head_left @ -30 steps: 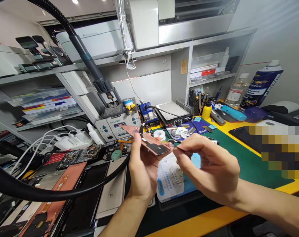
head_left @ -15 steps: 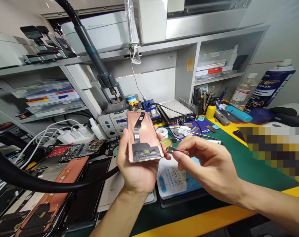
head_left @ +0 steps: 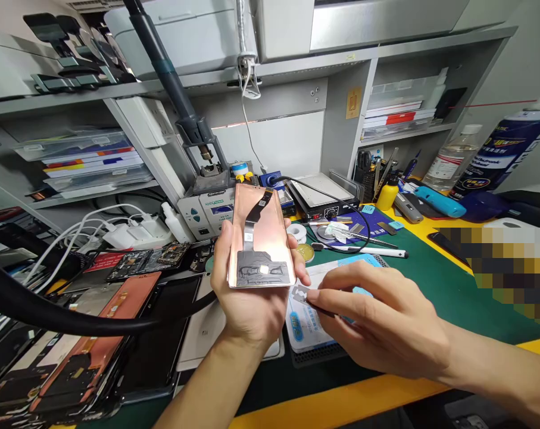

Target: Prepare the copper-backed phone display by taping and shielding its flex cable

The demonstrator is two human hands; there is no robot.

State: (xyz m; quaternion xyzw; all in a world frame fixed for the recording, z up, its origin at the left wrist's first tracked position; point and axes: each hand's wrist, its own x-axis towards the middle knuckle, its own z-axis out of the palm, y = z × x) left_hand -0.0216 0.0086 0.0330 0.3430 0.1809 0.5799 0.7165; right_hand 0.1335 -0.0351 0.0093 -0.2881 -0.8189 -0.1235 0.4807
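My left hand is closed around a phone screen panel, its copper-coloured back facing me. A black flex cable runs down that back to a dark patch with a small bright square near the lower edge. Just right of the panel's lower corner, my right hand pinches a thin grey razor blade with cut-outs between thumb and fingers. The blade is apart from the panel; its far end is hidden by my fingers. Beneath my right hand lies a blue-and-white printed packet.
Several phone panels are stacked at the left, under a thick black hose. Behind stand a soldering station and a heating plate. A brush, a yellow bottle and a spray can are at the right.
My right hand has turned, so the blade now shows its flat face and sits slightly lower. The panel is tilted a little more upright. The whole view has shifted slightly.
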